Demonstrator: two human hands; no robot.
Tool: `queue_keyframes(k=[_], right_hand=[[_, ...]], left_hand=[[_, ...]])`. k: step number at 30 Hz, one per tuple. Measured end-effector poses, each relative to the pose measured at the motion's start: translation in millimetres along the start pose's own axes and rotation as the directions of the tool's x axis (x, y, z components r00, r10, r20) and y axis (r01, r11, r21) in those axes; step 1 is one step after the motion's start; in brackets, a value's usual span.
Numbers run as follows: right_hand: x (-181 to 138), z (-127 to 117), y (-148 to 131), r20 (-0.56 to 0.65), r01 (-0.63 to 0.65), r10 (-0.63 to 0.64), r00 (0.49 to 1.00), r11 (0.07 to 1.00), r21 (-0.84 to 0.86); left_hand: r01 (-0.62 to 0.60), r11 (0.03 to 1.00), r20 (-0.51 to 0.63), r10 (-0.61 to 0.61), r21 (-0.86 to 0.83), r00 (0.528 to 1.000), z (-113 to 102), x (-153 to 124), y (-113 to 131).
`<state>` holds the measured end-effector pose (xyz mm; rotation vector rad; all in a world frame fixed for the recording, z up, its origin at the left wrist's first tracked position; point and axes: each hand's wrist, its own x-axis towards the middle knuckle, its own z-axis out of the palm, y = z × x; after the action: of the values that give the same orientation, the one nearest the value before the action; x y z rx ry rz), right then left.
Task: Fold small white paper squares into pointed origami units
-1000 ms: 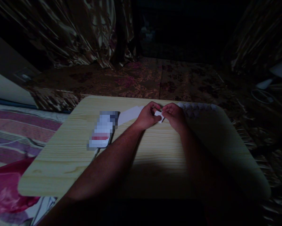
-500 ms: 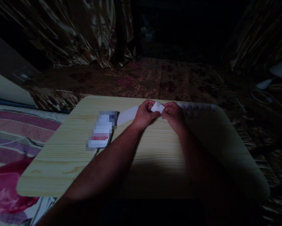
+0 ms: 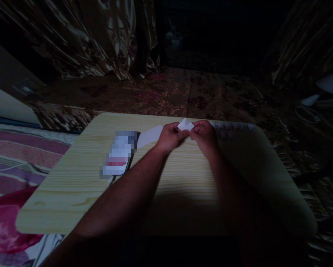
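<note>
- Head view: near the far edge of the wooden tabletop, just right of its middle, the left hand and right hand meet around a small folded paper piece.
- Both hands pinch it closed between fingertips and thumb, the left on its left corner and the right on its right corner. It is held slightly above the board.
- The piece is white and roughly diamond-shaped, with creases meeting at its centre.
- It looks very light and thin. It is probably stiffened a little by the layers but easy to crush or tear, so the folded corners and edges seem the safest places to hold.
- A flat white sheet lies just left of the left hand, toward the far edge.
- Beside that, a blurred white-and-red object rests on the board's left half.
- A pale bumpy strip runs along the far right edge; the dim light hides what it is.
- The board is pale, with straight grain and rounded corners. A patterned carpet lies beyond it.
</note>
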<state>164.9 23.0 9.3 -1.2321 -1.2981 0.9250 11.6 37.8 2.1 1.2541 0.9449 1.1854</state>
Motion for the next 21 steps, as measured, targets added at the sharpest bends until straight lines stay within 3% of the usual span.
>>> queue_keyframes(k=[7,12,21], right_hand=[[0.9,-1.4,0.5,0.006,0.012,-0.012,1.000,0.997,-0.073],[-0.7,1.8,-0.6,0.007,-0.041,0.042,0.999,0.999,-0.034],[-1.9,-1.9,-2.9,0.018,0.011,-0.009,1.000,0.993,-0.122]], left_hand=[[0.023,1.000,0.013,-0.023,0.016,1.000,-3.8,2.0,-3.1],[0.029,0.999,0.000,-0.029,-0.025,1.000,-3.4,2.9,-3.5],[0.000,0.997,-0.039,-0.003,-0.080,0.999,-1.7,1.7,-0.6]])
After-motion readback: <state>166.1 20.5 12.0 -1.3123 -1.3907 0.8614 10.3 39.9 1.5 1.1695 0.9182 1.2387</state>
